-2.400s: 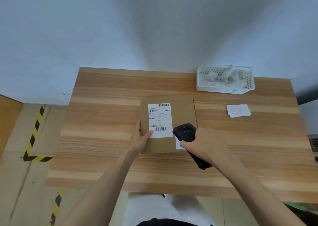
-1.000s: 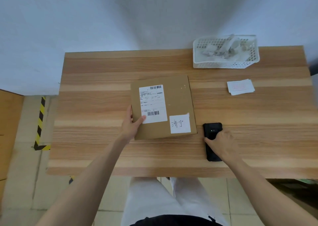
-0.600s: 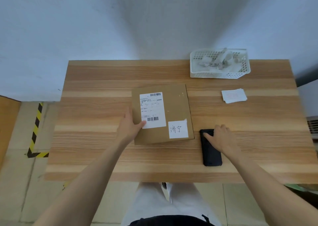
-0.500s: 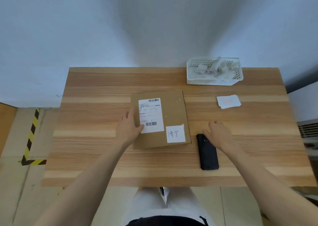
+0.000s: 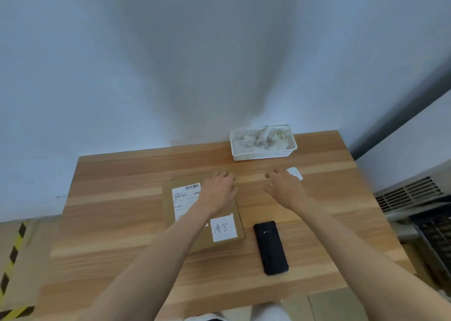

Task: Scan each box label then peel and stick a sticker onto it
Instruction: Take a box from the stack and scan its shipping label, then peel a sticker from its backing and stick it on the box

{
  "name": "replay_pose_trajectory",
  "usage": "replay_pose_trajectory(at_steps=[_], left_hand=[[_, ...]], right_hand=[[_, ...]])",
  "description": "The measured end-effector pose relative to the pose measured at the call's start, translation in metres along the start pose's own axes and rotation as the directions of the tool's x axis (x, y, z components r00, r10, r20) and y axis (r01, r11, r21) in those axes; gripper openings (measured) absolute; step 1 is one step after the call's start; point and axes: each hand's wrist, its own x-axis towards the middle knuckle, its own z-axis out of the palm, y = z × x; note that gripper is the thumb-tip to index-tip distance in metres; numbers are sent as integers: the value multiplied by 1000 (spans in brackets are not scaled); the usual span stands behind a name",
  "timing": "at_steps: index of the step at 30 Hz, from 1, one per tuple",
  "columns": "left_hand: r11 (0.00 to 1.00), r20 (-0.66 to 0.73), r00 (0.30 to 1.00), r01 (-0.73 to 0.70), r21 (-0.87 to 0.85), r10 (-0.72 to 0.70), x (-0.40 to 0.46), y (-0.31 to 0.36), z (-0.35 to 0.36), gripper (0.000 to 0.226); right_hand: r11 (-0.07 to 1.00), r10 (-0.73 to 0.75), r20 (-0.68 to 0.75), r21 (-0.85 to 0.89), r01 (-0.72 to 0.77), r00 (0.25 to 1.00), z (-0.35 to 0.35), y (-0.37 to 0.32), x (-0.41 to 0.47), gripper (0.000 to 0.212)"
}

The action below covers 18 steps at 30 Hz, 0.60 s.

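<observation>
A flat brown cardboard box (image 5: 168, 203) lies in the middle of the wooden table (image 5: 109, 223). It carries a white barcode label (image 5: 184, 198) and a white handwritten sticker (image 5: 223, 228) at its near right corner. My left hand (image 5: 219, 190) reaches over the box's far right corner with fingers spread and holds nothing. My right hand (image 5: 284, 186) stretches forward with straight fingers, just short of a small white stack of stickers (image 5: 295, 173). The black handheld scanner (image 5: 271, 247) lies flat on the table right of the box.
A white perforated plastic basket (image 5: 263, 153) with crumpled paper backing stands at the table's far edge. Vented grey equipment (image 5: 410, 196) sits to the right of the table. Yellow-black floor tape (image 5: 12, 254) runs at the left.
My right hand left the scanner lying on the table and moved forward toward the sticker stack. My left hand let go of the box's left edge and moved across to its far right corner.
</observation>
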Motion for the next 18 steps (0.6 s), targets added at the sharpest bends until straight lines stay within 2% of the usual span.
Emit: replay_pose_trajectory(at_steps=[5,12,18], left_hand=[[1000,-7,1000,-15,12,15,46,50,8,41],[995,109,989,96,-2,-95,102,107,59,44],[981,145,972,190,-28,-184,141,127,89,43]], right_hand=[[1000,-18,-3,3,18,1000,-6,55,22,30],[998,-38,63,58,35,997,2,144,57,27],[997,-47,145,73,37,988,16,193,80,31]])
